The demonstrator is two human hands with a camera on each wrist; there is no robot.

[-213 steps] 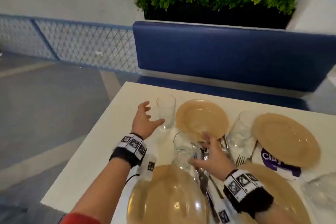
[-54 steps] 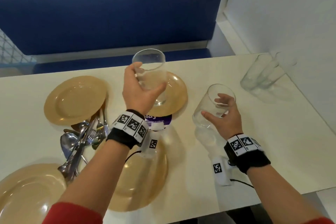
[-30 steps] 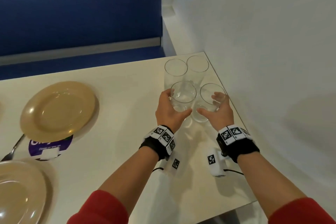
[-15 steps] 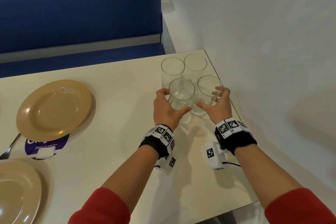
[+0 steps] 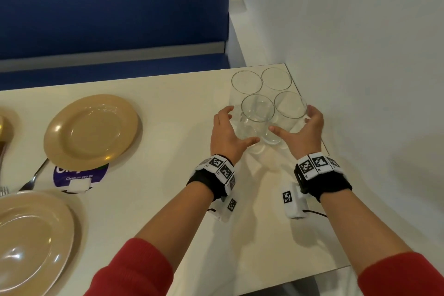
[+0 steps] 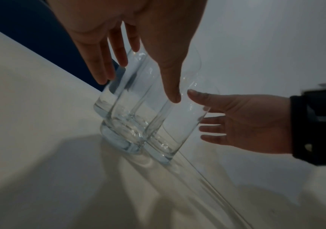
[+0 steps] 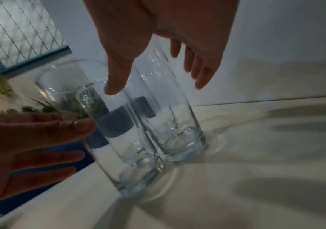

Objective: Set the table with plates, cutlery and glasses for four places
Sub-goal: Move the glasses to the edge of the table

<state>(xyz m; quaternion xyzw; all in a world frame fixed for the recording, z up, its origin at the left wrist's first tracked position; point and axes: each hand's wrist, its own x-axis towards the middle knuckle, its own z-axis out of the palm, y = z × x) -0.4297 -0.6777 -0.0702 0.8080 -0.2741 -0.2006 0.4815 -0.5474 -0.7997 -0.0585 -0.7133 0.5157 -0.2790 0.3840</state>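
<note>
Several clear tall glasses stand packed together at the table's far right corner, against the wall. The front left glass point(image 5: 257, 113) point(image 6: 126, 124) point(image 7: 131, 155) stands between the spread thumb and fingers of my left hand point(image 5: 241, 125) point(image 6: 138, 89). Around the front right glass point(image 5: 290, 104) point(image 6: 170, 131) point(image 7: 177, 131) my right hand point(image 5: 292, 119) point(image 7: 156, 86) is spread the same way. Both hands have straight, loose fingers, at most brushing the glass. Two more glasses point(image 5: 246, 81) point(image 5: 276, 78) stand just behind.
Two tan plates point(image 5: 91, 131) point(image 5: 31, 243) lie on the cream table point(image 5: 168, 199) to the left. A purple sticker point(image 5: 79, 175) and a fork point(image 5: 31, 180) lie between them. A white wall point(image 5: 360, 79) borders the table's right edge; a blue bench point(image 5: 108, 7) runs behind.
Both hands carried a glass each to the far right corner and set them down beside the other two. Since half a second ago the fingers have loosened off the glasses.
</note>
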